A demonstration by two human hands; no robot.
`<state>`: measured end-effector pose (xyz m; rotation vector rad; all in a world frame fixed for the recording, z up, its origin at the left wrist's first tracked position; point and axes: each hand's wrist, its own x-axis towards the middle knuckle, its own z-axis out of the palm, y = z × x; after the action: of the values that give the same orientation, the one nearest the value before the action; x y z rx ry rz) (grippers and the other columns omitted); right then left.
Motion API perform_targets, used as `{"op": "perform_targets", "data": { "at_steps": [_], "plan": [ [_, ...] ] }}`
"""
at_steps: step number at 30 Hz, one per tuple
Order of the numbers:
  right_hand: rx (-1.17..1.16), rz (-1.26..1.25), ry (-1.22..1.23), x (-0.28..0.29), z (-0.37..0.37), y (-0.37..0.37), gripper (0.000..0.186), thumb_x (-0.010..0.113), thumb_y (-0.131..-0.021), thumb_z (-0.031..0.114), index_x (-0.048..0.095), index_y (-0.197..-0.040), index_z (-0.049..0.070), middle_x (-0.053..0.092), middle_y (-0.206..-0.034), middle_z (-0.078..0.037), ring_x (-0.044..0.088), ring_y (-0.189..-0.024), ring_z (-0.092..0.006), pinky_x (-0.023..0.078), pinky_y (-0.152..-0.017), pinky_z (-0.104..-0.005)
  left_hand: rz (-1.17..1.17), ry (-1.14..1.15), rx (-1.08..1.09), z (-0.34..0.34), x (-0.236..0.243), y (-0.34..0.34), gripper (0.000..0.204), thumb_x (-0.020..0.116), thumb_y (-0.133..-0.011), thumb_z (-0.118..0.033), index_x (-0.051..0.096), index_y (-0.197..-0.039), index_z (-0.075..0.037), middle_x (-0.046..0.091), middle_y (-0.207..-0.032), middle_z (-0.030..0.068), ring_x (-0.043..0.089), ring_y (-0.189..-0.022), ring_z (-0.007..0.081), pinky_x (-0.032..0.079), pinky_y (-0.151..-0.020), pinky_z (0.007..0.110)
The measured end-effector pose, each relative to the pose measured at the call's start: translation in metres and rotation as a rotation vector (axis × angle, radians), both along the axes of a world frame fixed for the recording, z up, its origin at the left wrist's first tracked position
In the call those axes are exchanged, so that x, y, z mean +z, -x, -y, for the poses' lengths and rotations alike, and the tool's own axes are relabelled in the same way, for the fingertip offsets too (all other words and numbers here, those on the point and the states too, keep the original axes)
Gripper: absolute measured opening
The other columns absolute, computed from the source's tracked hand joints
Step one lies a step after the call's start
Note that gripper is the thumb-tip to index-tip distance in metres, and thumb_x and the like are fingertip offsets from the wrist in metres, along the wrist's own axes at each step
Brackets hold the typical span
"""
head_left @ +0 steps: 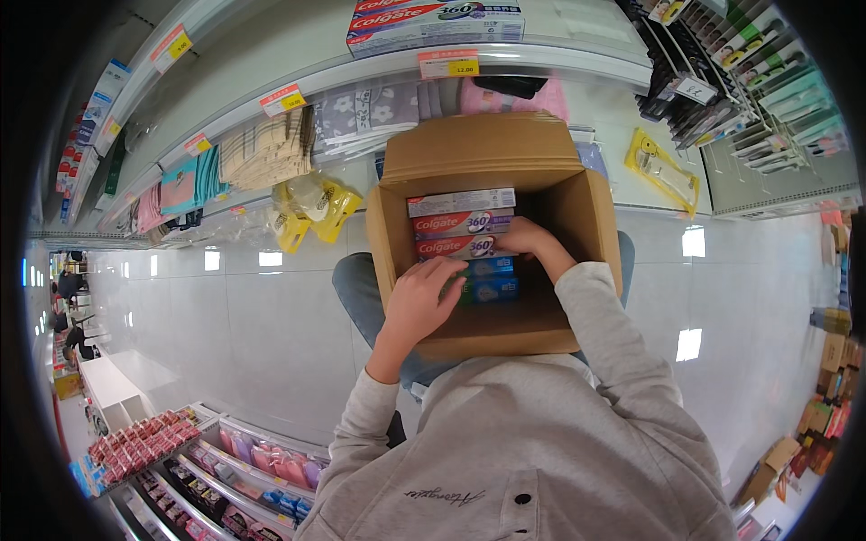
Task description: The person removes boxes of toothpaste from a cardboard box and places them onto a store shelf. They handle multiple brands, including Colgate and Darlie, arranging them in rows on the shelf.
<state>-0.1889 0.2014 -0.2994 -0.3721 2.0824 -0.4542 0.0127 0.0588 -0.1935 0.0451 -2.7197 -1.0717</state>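
While both hands reach into an open cardboard carton [478, 149], the toothpaste boxes lie lined up inside it, mostly toward 9 o'clock.

So the left hand [419, 293] comes in from 8 o'clock, thumb and fingers parted over the near ends of the blue boxes [492, 288], which sit at 6; can't tell if it's actually gripping one. The right hand [528, 238] is at 3, fingers bent at the ends of two red-and-white boxes [451, 224] sitting around 10, and I can't tell whether they're pinching anything either. A paler box [461, 201] lies at 11, and past the carton at 12 there's a store shelf [586, 50].
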Motion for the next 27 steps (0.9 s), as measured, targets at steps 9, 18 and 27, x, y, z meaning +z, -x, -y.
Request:
{"op": "perform_targets", "data": {
  "at_steps": [9, 18, 27],
  "plan": [
    [0.205, -0.126, 0.248, 0.064, -0.021, 0.005, 0.036, 0.083, -0.074, 0.038, 0.075, -0.081, 0.003, 0.072, -0.071, -0.012, 0.069, -0.066, -0.0257, 0.054, -0.068, -0.0362, -0.008, 0.027, 0.006, 0.000, 0.002, 0.000, 0.020, 0.070, -0.087, -0.008, 0.068, -0.106, -0.006, 0.070, -0.102, 0.0106, 0.066, -0.095, 0.0333, 0.054, -0.082, 0.041],
    [-0.196, -0.204, 0.576, 0.134, -0.085, -0.038, 0.037, 0.080, -0.084, 0.019, 0.065, -0.112, 0.000, 0.074, -0.094, -0.014, 0.071, -0.092, -0.0222, 0.055, -0.080, -0.0343, -0.246, -0.017, 0.219, 0.001, 0.016, -0.003, 0.050, 0.077, -0.079, -0.003, 0.059, -0.126, -0.005, 0.056, -0.134, 0.0159, 0.056, -0.120, 0.0380, 0.047, -0.101, 0.043],
    [-0.887, -0.035, 1.208, 0.122, -0.091, -0.049, 0.040, 0.073, -0.088, -0.001, 0.056, -0.124, 0.000, 0.071, -0.102, -0.007, 0.067, -0.092, -0.0131, 0.055, -0.079, -0.0269, -0.345, -0.776, 0.443, -0.004, 0.021, 0.020, 0.058, 0.073, -0.082, 0.010, 0.049, -0.134, -0.002, 0.055, -0.135, 0.0126, 0.056, -0.124, 0.0245, 0.047, -0.103, 0.034]
  ]
}}
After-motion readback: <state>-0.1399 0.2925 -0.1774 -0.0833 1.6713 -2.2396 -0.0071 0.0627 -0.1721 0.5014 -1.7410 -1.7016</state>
